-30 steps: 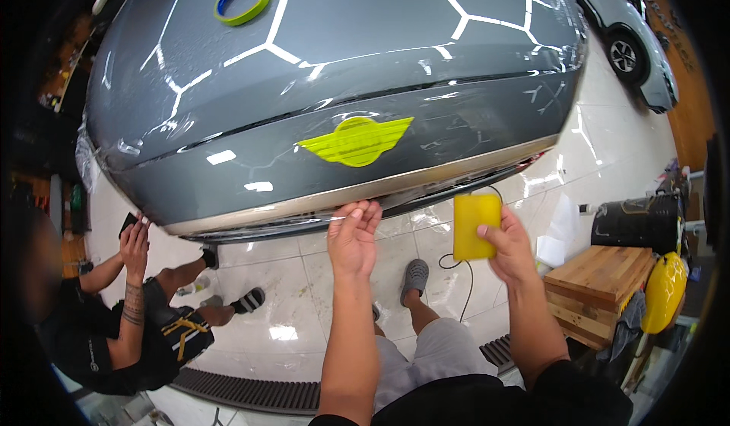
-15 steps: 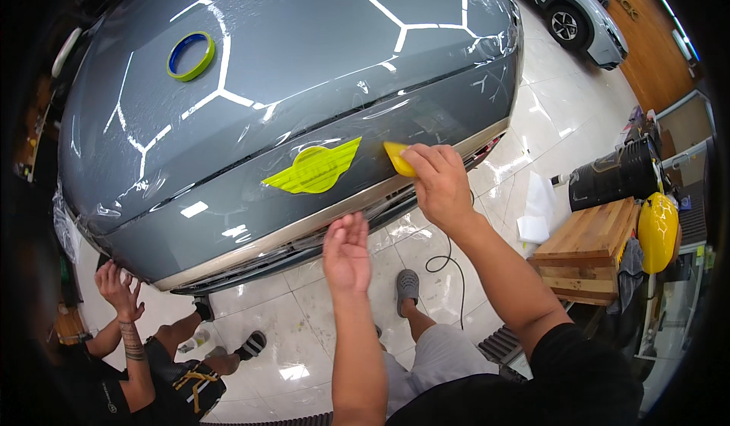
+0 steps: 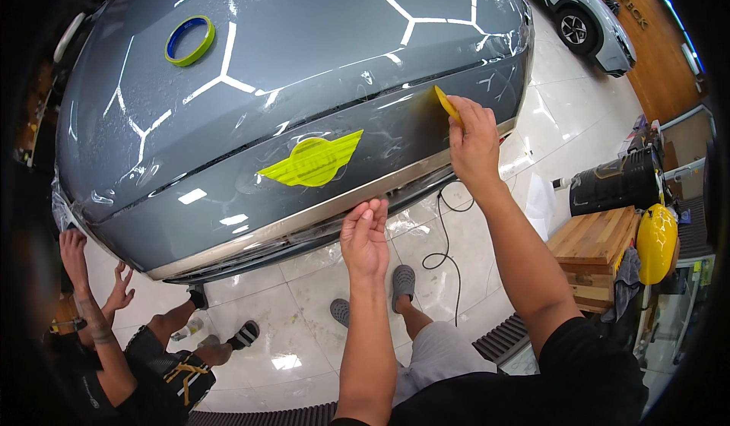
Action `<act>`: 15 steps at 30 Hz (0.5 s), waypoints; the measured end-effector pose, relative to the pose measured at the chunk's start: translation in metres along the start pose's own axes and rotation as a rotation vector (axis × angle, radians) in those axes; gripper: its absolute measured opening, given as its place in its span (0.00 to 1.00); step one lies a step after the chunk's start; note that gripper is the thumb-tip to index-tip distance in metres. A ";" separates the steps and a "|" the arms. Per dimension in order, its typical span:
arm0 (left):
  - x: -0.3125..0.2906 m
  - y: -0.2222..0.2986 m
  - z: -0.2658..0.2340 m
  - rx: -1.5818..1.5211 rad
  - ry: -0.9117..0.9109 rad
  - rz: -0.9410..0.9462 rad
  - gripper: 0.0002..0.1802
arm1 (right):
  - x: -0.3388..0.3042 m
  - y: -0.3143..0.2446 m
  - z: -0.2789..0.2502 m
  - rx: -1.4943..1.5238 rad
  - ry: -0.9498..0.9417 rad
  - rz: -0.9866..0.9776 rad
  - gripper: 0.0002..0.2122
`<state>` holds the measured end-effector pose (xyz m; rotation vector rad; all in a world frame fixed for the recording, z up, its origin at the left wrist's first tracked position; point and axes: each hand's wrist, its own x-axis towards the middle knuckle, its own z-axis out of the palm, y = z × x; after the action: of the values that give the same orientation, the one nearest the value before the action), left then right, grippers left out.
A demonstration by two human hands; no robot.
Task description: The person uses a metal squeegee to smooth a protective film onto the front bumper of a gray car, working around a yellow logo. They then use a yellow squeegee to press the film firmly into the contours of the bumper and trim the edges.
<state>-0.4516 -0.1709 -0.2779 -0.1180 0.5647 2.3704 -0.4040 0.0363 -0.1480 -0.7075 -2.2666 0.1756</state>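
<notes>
My right hand [image 3: 475, 141] grips a yellow squeegee [image 3: 447, 107], its blade edge against the clear film over the grey car's front panel [image 3: 395, 148]. Below the panel's pale lower edge, my left hand [image 3: 366, 236] is raised with its fingers drawn together in a pinch; whatever they may hold is too small to make out. Between and to the left of my hands, a lime-green taped patch [image 3: 313, 161] shaped like a winged badge lies on the panel. Wet-looking clear film with wrinkles covers the hood [image 3: 304, 38].
A roll of lime-green tape [image 3: 190, 41] rests on the hood. At the left, a co-worker's hands [image 3: 74, 255] are by the car's corner. A black cable [image 3: 449, 251] lies on the tiled floor. Wooden boxes [image 3: 597, 236], a yellow glossy part [image 3: 657, 243] and a black drum [image 3: 617, 185] stand at right.
My right hand has moved the squeegee up and right across the panel. My left hand has shifted slightly right and up, its fingers curling in. The co-worker's hands have moved along the car's corner.
</notes>
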 end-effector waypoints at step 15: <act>-0.004 0.003 0.001 0.080 0.097 -0.073 0.08 | -0.032 -0.029 0.010 -0.004 0.049 0.023 0.15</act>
<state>-0.4498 -0.1748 -0.2748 -0.2155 0.6887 2.2777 -0.4047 -0.0045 -0.1655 -0.7323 -2.2136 0.1630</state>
